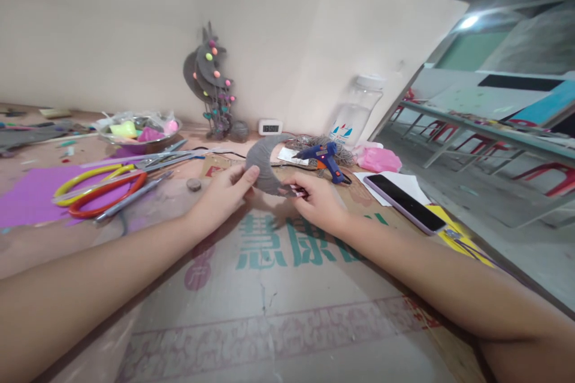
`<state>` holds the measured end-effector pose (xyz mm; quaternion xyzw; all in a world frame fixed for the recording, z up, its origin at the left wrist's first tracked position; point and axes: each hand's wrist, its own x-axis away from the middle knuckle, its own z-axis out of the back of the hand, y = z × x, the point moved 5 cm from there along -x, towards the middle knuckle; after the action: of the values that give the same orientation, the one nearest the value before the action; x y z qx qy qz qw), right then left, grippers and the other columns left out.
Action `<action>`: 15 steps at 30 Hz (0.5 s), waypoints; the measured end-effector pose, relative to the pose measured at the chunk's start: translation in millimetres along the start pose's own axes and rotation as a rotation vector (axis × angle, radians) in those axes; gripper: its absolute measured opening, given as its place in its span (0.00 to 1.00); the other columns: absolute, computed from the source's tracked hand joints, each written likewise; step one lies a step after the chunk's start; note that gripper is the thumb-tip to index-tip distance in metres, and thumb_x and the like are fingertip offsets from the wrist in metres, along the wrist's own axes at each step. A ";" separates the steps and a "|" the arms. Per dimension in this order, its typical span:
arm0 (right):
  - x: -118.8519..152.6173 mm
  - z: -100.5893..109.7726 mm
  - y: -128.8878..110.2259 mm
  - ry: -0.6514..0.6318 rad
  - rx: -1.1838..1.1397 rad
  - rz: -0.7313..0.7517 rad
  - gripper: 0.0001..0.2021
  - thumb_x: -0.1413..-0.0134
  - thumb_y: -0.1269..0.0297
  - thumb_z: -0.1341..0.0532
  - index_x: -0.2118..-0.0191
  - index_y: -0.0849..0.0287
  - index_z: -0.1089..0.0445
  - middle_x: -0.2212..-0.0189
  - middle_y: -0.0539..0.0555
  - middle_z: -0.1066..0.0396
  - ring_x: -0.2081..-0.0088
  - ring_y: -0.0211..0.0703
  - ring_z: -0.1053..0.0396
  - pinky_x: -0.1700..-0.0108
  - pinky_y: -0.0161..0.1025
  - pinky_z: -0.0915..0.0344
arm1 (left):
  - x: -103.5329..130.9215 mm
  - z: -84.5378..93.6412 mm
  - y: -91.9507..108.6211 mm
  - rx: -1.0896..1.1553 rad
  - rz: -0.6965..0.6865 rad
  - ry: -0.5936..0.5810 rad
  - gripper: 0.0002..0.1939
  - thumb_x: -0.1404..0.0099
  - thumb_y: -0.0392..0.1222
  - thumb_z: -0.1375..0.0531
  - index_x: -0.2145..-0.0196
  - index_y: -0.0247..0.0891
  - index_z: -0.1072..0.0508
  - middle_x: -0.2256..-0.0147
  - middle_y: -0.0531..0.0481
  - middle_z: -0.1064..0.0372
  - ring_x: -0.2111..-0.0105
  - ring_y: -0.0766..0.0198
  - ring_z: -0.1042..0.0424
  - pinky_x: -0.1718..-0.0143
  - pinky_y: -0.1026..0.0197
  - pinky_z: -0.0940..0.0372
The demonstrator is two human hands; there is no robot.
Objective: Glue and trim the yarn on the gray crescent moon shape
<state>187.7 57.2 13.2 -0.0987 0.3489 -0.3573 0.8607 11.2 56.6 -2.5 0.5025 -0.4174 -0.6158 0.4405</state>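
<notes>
A grey crescent moon (262,167), its surface lined as if wrapped in yarn, is held up above the printed cardboard. My left hand (233,185) pinches its left side, thumb in front and fingers behind. At the crescent's lower right tip is my right hand (314,197), its fingers curled closed. A small pale thing shows between those fingers, too little of it to name. Just behind the hands lies a blue hot glue gun (326,158), with a tangle of grey yarn (345,155) beside it.
A finished-looking grey moon hanging with pompoms (209,81) leans at the wall near a small digital clock (270,127). Left are scissors (108,185), purple sheet (27,194) and a bowl (139,143). Right stand a water bottle (357,111) and a phone (404,203).
</notes>
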 end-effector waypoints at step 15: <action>4.8 -10.1 -14.5 -0.193 0.188 0.294 0.07 0.51 0.71 0.47 0.67 0.59 0.32 0.76 0.51 0.32 0.74 0.39 0.37 0.69 0.33 0.44 | 3.1 0.6 7.7 0.020 0.018 -0.005 0.17 0.39 0.54 0.40 0.63 0.36 0.26 0.65 0.49 0.25 0.66 0.61 0.30 0.67 0.64 0.37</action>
<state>175.4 44.2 9.3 0.0005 0.2406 -0.2478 0.9385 11.2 51.7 4.1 0.5016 -0.4293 -0.6089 0.4397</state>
